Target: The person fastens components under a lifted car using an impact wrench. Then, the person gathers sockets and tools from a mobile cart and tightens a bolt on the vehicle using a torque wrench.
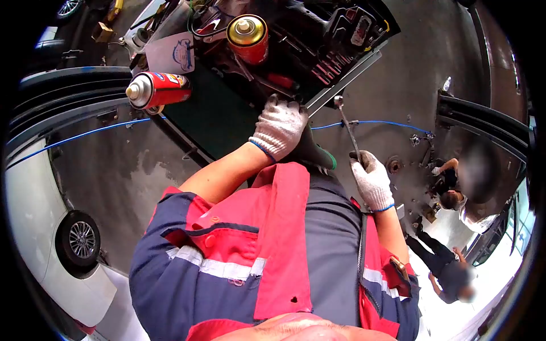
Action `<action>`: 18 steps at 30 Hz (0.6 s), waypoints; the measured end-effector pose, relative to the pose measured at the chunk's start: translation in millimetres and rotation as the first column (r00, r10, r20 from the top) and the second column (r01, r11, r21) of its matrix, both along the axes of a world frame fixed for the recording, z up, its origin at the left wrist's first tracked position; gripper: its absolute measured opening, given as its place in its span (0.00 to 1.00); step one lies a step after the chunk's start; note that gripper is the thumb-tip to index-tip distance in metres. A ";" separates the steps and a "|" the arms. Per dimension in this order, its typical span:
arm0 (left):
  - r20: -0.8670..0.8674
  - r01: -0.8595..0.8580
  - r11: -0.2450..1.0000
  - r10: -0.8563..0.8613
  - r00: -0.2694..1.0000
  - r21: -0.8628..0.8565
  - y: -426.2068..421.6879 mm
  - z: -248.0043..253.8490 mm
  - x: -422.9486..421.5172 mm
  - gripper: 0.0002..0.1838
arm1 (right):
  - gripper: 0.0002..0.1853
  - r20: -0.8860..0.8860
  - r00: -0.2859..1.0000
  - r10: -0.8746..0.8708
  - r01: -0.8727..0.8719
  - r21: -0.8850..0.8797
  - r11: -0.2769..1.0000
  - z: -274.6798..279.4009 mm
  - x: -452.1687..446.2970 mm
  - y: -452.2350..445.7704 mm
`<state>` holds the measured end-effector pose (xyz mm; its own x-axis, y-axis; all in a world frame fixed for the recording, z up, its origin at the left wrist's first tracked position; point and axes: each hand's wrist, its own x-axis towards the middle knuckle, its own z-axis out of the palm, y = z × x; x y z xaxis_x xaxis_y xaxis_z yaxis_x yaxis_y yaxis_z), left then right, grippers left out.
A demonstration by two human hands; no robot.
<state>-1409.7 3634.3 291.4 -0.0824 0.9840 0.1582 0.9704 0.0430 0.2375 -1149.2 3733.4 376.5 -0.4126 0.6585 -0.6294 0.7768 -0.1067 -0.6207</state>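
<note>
My left hand [280, 126], in a white knit glove with dark fingertips, is at the near edge of a dark tool tray [375, 55]. Its fingers are curled, and what they grip, if anything, is hidden. A red-handled tool [282, 80] lies just beyond them. My right hand [372, 179], gloved the same way, is closed around the lower end of a long metal wrench [348, 128], whose round head points up and away from me. To the left of my left hand, a red spray can [162, 90] stands on the dark green cart top [213, 116]. Another red spray can [248, 42] stands farther back.
A blue hose [375, 122] runs across behind the wrench. Dark lift arms [483, 116] extend at both sides. A white car [40, 227] is at left. Two other people [449, 273] are at right, near metal parts on the floor. Sockets [331, 67] lie in the tray.
</note>
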 end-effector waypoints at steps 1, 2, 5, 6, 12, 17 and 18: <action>0.068 0.039 0.999 -0.041 0.997 0.028 -0.3 5.0 -2.3 0.14 | 0.18 0.026 0.999 0.022 -0.022 -0.009 1.000 0.2 -4.5 -0.5; 0.135 0.075 0.995 -0.083 0.987 0.059 -0.6 10.7 -5.4 0.12 | 0.18 0.040 0.996 0.078 -0.078 0.003 0.997 0.5 -13.2 -0.9; 0.588 0.023 0.999 -0.041 0.808 0.038 -10.4 31.4 -8.4 0.14 | 0.22 -0.003 0.957 0.289 -0.288 0.065 0.955 9.2 -50.0 -1.7; 0.803 -0.016 0.998 0.061 0.593 -0.063 -16.8 31.9 -4.1 0.14 | 0.26 -0.079 0.933 0.352 -0.353 0.001 0.936 22.0 -66.5 -3.0; 0.819 -0.212 0.868 0.304 -0.487 -0.448 -50.5 46.7 -28.8 0.16 | 0.32 -0.454 0.754 0.475 -0.582 -0.125 0.804 18.3 -112.4 -18.6; 0.712 -0.303 0.727 0.349 -0.610 -0.616 -71.5 55.2 -37.6 0.24 | 0.31 -0.268 0.774 0.573 -0.621 -0.148 0.769 -3.6 -113.7 -23.9; 0.652 -0.277 0.727 0.298 -0.697 -0.629 -69.8 62.1 -29.2 0.27 | 0.31 -0.230 0.772 0.592 -0.621 -0.075 0.780 -3.7 -111.2 -28.0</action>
<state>-1438.9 3564.5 353.5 -0.3196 0.5925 -0.7395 -0.8457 0.1738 0.5047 -1260.4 3705.3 372.8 -0.8127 0.1431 -0.5648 0.5818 0.2523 -0.7732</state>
